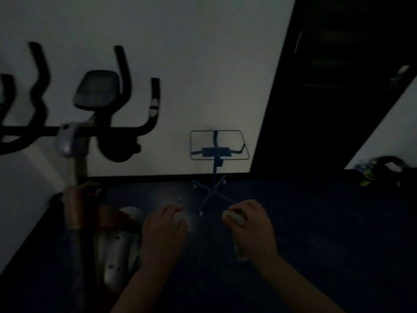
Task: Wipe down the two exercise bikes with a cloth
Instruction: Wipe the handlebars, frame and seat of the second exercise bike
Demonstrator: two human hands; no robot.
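Note:
The room is very dark. An exercise bike [97, 123] stands at the left by the wall, with a black console, black handlebars and a pale grey body [117, 249] low down. A second bike's handlebar [6, 93] shows at the far left edge. My left hand [164, 229] is right of the bike's body, fingers curled on a small pale piece that looks like the cloth [178, 220]. My right hand [250, 224] is closed on a pale, bottle-like object [240, 251] that hangs below the wrist. Neither hand touches the bike.
A blue stand [214, 177] with a rectangular wire frame on top and splayed legs stands at the wall ahead of my hands. A dark doorway [327, 86] opens on the right. Some dark bags or gear [383, 168] lie at the far right on the dark floor.

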